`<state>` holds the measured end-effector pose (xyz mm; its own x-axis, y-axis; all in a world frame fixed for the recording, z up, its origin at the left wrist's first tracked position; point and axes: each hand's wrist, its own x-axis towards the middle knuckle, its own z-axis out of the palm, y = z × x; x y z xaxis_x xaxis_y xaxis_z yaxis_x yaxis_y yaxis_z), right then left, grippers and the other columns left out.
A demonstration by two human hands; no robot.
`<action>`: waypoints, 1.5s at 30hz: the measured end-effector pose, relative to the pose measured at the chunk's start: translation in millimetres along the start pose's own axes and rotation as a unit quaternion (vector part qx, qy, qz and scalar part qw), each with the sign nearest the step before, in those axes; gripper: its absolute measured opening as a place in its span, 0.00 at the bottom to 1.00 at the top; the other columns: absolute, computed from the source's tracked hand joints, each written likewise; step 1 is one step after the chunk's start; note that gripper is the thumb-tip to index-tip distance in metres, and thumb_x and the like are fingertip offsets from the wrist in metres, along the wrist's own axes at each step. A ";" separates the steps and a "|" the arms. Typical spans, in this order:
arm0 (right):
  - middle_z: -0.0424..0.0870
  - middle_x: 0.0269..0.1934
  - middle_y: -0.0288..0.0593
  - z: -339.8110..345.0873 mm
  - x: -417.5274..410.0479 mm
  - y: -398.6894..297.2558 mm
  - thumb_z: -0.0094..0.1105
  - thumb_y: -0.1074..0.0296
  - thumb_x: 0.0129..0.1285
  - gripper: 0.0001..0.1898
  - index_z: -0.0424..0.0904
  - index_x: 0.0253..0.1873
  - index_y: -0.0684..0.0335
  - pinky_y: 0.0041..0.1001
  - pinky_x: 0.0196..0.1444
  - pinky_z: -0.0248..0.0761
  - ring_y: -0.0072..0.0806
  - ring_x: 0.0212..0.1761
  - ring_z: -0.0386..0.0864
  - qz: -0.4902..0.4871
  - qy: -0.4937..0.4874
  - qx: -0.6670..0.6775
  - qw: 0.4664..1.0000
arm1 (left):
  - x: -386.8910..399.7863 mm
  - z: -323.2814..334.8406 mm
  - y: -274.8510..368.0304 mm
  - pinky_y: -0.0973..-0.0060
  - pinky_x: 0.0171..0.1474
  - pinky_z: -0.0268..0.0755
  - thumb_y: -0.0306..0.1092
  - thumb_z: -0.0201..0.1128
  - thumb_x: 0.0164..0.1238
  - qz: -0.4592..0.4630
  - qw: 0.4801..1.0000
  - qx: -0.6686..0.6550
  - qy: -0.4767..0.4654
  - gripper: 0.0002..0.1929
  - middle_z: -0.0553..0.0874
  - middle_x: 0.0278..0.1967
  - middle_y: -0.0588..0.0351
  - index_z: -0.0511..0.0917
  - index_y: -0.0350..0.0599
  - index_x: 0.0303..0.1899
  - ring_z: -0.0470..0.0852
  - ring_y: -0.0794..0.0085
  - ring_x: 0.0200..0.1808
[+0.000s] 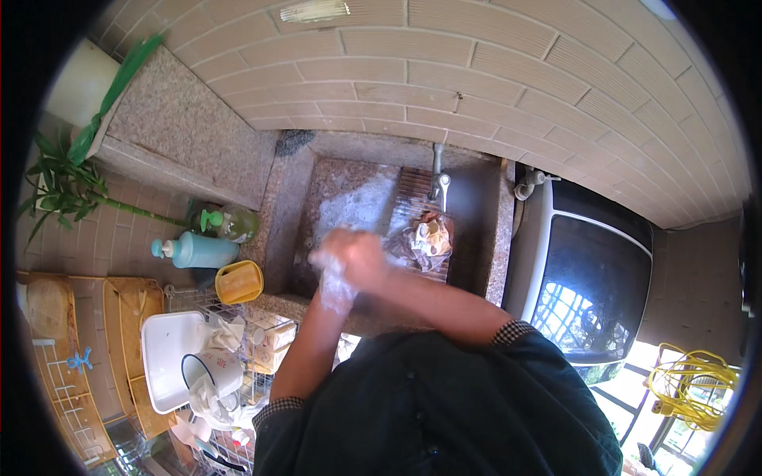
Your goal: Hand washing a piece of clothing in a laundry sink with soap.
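Note:
My left hand point(334, 269) and my right hand point(359, 254) meet over the front of a stone sink point(280, 214). White lather coats the left hand and wrist. The right hand presses across the left from the right side; motion blurs both, so their fingers are not distinct. Behind them, suds point(357, 202) spread over the sink's floor. To the right of my hands, a crumpled wet cloth point(433, 238) lies on the ribbed washboard slab point(411, 184). A metal faucet point(440, 183) reaches over that slab from the back wall.
Left of the sink are a green-topped pump bottle point(238, 225), a blue pump bottle point(205, 250) and a yellow soap dish point(239, 282) with a soap bar. Below stands a wire rack with a white basin point(169, 357). A black-lidded washing machine point(595, 285) stands at right.

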<state>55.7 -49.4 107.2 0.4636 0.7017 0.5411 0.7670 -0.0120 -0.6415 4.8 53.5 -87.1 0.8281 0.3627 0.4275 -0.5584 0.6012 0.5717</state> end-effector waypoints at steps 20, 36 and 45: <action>0.76 0.39 0.44 -16.0 -19.4 98.9 0.57 0.69 0.66 0.06 0.77 0.44 0.64 0.28 0.49 0.69 0.29 0.45 0.75 0.318 0.051 0.444 0.836 | 88.5 119.4 65.4 0.70 0.49 0.78 0.45 0.50 0.76 -0.340 0.893 0.064 0.287 0.17 0.83 0.44 0.55 0.75 0.43 0.53 0.84 0.71 0.43; 0.81 0.38 0.39 -24.3 -11.7 17.0 0.63 0.68 0.57 0.08 0.77 0.40 0.61 0.36 0.48 0.72 0.34 0.40 0.81 0.087 0.002 0.208 0.974 | 50.1 97.1 31.3 0.72 0.51 0.75 0.41 0.56 0.70 -0.219 0.956 -0.064 0.186 0.19 0.78 0.47 0.57 0.71 0.45 0.59 0.78 0.74 0.49; 0.80 0.28 0.40 -21.7 -4.8 75.7 0.65 0.60 0.56 0.09 0.80 0.31 0.57 0.37 0.29 0.73 0.36 0.27 0.80 0.096 0.068 -0.093 0.989 | 55.6 104.9 28.2 0.66 0.56 0.75 0.44 0.62 0.65 -0.345 0.897 0.036 0.273 0.21 0.80 0.44 0.57 0.73 0.47 0.56 0.80 0.66 0.48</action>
<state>121.3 -69.1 67.9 0.6545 0.5717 0.4947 0.7211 -0.2753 -0.6358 29.9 16.0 26.3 0.8680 0.2274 -0.4415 0.1118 0.7767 0.6198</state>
